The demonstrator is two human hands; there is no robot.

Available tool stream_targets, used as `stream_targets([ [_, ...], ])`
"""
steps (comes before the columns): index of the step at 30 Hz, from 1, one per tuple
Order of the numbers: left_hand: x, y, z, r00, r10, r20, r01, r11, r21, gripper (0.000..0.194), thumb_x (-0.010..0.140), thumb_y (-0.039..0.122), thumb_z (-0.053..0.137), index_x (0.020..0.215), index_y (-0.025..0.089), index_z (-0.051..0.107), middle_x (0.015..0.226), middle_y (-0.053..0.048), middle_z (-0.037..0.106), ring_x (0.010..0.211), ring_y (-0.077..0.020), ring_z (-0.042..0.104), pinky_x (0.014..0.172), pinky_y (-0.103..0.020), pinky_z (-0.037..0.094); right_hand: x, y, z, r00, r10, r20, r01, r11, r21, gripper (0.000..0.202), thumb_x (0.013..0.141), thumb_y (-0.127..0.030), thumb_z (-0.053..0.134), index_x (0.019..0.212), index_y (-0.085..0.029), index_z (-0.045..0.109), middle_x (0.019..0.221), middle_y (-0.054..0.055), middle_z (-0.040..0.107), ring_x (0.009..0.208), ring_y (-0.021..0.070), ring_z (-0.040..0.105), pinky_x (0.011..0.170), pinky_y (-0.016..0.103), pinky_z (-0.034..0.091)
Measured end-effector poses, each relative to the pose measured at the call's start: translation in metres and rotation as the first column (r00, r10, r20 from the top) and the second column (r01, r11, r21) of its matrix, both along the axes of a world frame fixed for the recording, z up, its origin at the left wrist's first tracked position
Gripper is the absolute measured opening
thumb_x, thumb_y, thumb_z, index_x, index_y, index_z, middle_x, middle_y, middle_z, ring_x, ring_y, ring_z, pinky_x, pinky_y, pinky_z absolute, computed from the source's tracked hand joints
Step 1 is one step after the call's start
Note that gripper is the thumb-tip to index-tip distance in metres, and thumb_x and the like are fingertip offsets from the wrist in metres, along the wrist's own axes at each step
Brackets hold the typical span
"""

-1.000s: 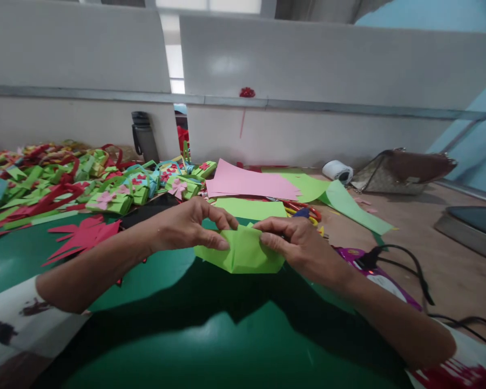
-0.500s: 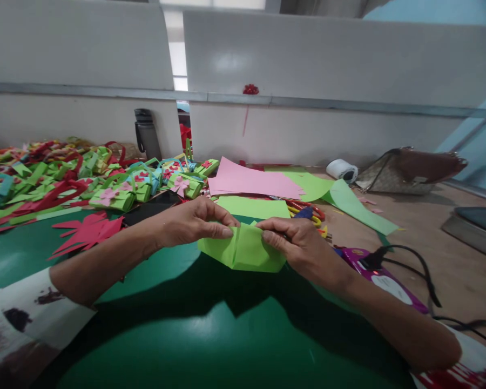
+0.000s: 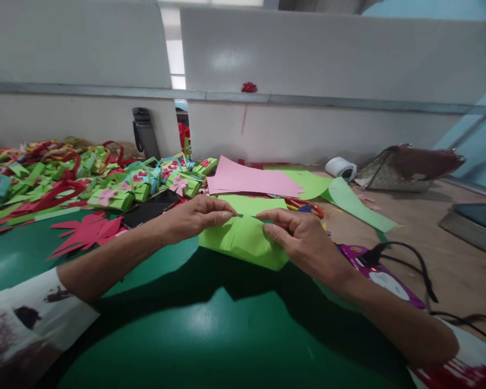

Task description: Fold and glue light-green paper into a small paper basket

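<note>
Green folded paper point(image 3: 243, 243) pinched, left hand point(image 3: 190, 216) & right hand point(image 3: 303, 240).

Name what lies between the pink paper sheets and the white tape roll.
In the head view, light green paper sheets fill the stretch between the pink paper sheets and the white tape roll.
</note>
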State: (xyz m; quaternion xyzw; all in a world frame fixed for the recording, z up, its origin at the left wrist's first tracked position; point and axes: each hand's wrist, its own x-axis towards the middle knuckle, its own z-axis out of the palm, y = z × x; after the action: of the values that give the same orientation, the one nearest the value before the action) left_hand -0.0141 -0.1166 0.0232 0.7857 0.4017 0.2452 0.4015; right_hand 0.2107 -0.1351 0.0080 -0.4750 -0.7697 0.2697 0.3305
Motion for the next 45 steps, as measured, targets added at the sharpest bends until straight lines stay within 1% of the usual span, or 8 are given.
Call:
stream_targets([
  [3, -0.006, 0.005, -0.003, 0.998, -0.04, 0.052, 0.037, 0.998, 0.05, 0.04, 0.081, 0.04, 0.056, 0.114, 0.017, 0.057, 0.119, -0.006, 0.058, 0.112, -0.0241, 0.05, 0.094, -0.035, 0.037, -0.001, 0.002, -0.002, 1.0, -0.005, -0.011, 0.005, 1.0, -0.008, 0.028, 0.083, -0.029, 0.051, 0.102, -0.015, 0.065, 0.057, -0.004, 0.051, 0.048, 0.0083, 0.039, 0.043, 0.02, 0.03],
  [8, -0.018, 0.007, -0.011, 0.987, -0.158, -0.034, 0.161, 0.975, 0.15, 0.087, 0.06, 0.037, 0.08, 0.135, 0.023, 0.038, 0.135, -0.008, 0.048, 0.129, -0.0264, 0.035, 0.108, -0.041, 0.024, -0.003, 0.005, -0.007, 0.999, 0.047, -0.001, -0.047, 0.999, -0.014, 0.023, 0.082, -0.026, 0.051, 0.095, -0.014, 0.066, 0.054, -0.006, 0.046, 0.047, 0.0076, 0.036, 0.043, 0.021, 0.028],
  [13, -0.013, -0.012, -0.021, 0.971, -0.08, -0.227, 0.14, 0.954, 0.265, 0.106, 0.056, 0.043, 0.081, 0.142, 0.022, 0.023, 0.147, -0.013, 0.026, 0.136, -0.0313, 0.02, 0.11, -0.05, 0.018, -0.004, 0.003, -0.013, 0.996, 0.087, 0.0, -0.087, 0.996, 0.003, 0.021, 0.083, -0.024, 0.051, 0.094, -0.014, 0.066, 0.055, -0.006, 0.049, 0.047, 0.0071, 0.039, 0.045, 0.02, 0.032],
  [24, -0.009, -0.026, -0.041, 0.947, 0.106, -0.304, 0.091, 0.816, 0.571, 0.089, 0.071, 0.038, 0.07, 0.141, 0.011, 0.021, 0.146, -0.018, 0.026, 0.137, -0.0301, 0.013, 0.111, -0.051, 0.017, -0.007, -0.013, -0.016, 0.967, 0.231, 0.108, -0.25, 0.942, 0.225, 0.005, 0.078, -0.013, 0.062, 0.082, -0.017, 0.061, 0.073, -0.003, 0.063, 0.065, 0.0093, 0.055, 0.058, 0.02, 0.04],
  [30, -0.011, -0.026, -0.056, 0.916, 0.287, -0.279, 0.06, 0.59, 0.805, 0.081, 0.073, 0.029, 0.064, 0.14, 0.015, 0.021, 0.146, -0.018, 0.022, 0.137, -0.0332, 0.008, 0.11, -0.054, 0.016, -0.009, -0.03, -0.027, 0.872, 0.228, 0.434, -0.474, 0.619, 0.627, 0.022, 0.085, -0.005, 0.043, 0.075, -0.012, 0.062, 0.064, 0.004, 0.058, 0.061, 0.0136, 0.05, 0.07, 0.034, 0.04],
  [37, -0.018, -0.029, -0.068, 0.917, 0.319, -0.241, 0.106, 0.388, 0.916, 0.08, 0.077, 0.027, 0.064, 0.141, 0.025, 0.016, 0.15, -0.012, 0.016, 0.136, -0.0383, 0.01, 0.106, -0.061, 0.019, -0.013, -0.041, -0.037, 0.782, 0.156, 0.604, -0.591, 0.495, 0.637, 0.026, 0.083, -0.007, 0.04, 0.084, -0.006, 0.066, 0.065, 0.01, 0.059, 0.063, 0.0198, 0.051, 0.062, 0.037, 0.04],
  [40, -0.021, -0.032, -0.068, 0.922, 0.273, -0.274, 0.185, 0.312, 0.932, 0.065, 0.08, 0.013, 0.059, 0.136, 0.026, 0.029, 0.153, -0.005, 0.005, 0.137, -0.0385, 0.005, 0.106, -0.064, 0.014, -0.016, -0.043, -0.042, 0.769, 0.145, 0.622, -0.601, 0.495, 0.628, 0.025, 0.082, -0.008, 0.041, 0.081, -0.007, 0.066, 0.062, 0.009, 0.057, 0.059, 0.0201, 0.05, 0.057, 0.036, 0.039],
  [45, -0.03, -0.041, -0.065, 0.879, 0.276, -0.388, 0.312, 0.281, 0.907, 0.05, 0.078, 0.0, 0.056, 0.12, 0.025, 0.051, 0.153, -0.003, 0.006, 0.138, -0.033, 0.006, 0.109, -0.059, 0.017, -0.018, -0.043, -0.045, 0.7, 0.127, 0.703, -0.621, 0.595, 0.511, 0.023, 0.078, -0.003, 0.042, 0.079, -0.01, 0.064, 0.063, 0.007, 0.054, 0.055, 0.02, 0.048, 0.049, 0.034, 0.035],
])
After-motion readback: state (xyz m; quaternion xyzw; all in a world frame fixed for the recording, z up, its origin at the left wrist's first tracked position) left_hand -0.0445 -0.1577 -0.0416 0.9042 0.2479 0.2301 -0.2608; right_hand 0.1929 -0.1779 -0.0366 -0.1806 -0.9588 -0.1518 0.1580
